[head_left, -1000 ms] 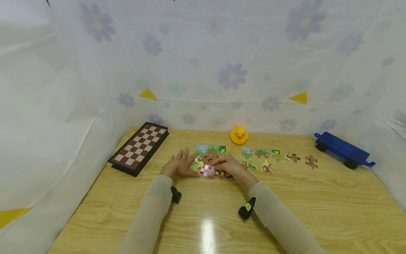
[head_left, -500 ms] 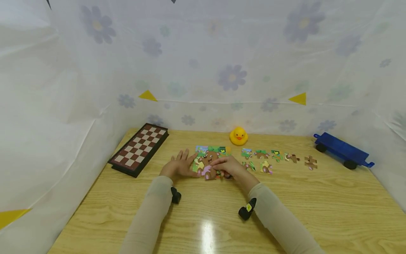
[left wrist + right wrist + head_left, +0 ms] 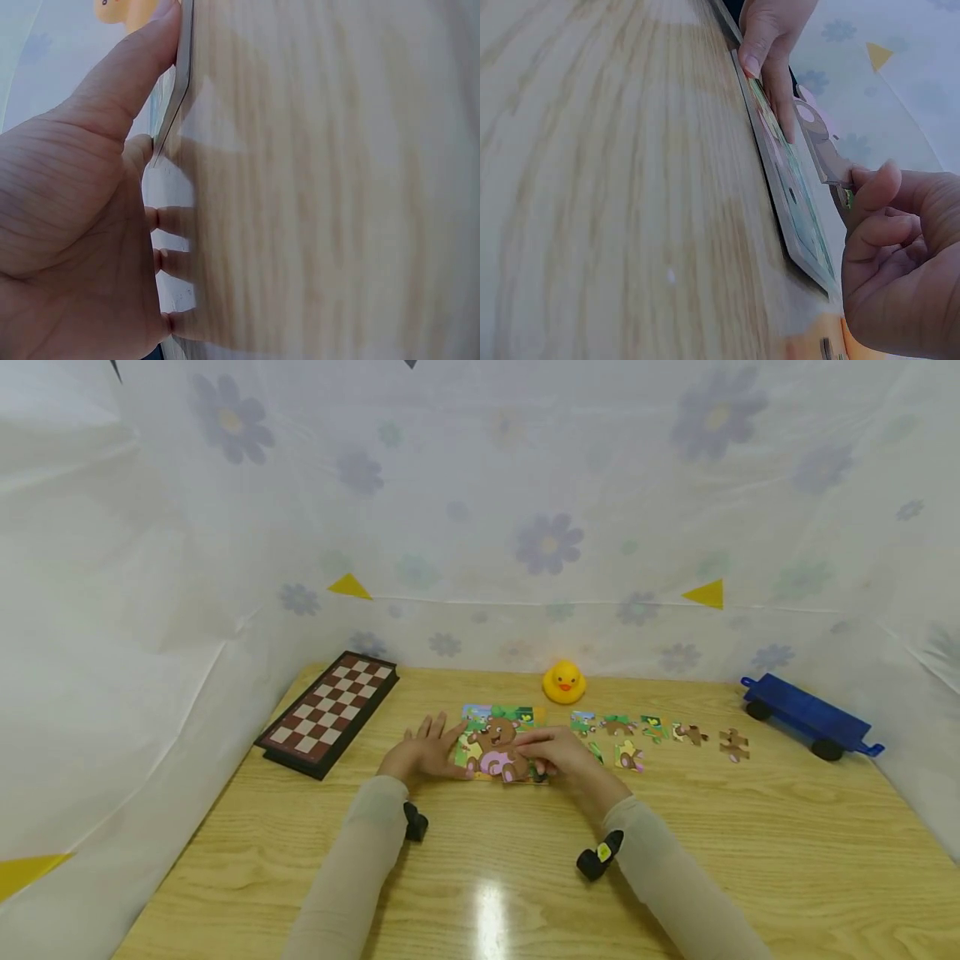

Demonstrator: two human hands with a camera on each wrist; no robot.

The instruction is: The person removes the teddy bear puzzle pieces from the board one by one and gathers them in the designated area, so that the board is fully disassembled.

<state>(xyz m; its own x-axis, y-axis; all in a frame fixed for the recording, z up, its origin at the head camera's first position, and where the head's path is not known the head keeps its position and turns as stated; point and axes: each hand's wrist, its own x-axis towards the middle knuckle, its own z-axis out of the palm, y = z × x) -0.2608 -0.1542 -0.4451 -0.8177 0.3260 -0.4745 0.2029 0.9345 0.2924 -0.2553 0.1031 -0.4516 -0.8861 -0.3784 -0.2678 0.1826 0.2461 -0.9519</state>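
On the wooden table lies a rectangular puzzle board (image 3: 477,716) with a brown bear picture. My left hand (image 3: 429,752) rests at its left side, fingers spread, and in the left wrist view the thumb (image 3: 135,71) touches the board's edge. My right hand (image 3: 570,758) pinches a brown and pink puzzle piece (image 3: 821,142) between thumb and fingertips. In the right wrist view that piece is raised above the board and tilted. The right hand covers the board's right part from the head camera.
Several loose puzzle pieces (image 3: 628,756) lie right of the board. A yellow rubber duck (image 3: 564,683) sits behind it. At the left stands a folded chessboard (image 3: 330,710); at the far right, a blue toy trailer (image 3: 813,714). A flowered white curtain (image 3: 480,527) hangs behind.
My right hand has shifted to the right over the board, carrying the pinched puzzle piece. The glare seen on the piece earlier is gone. My left hand has stayed in place.
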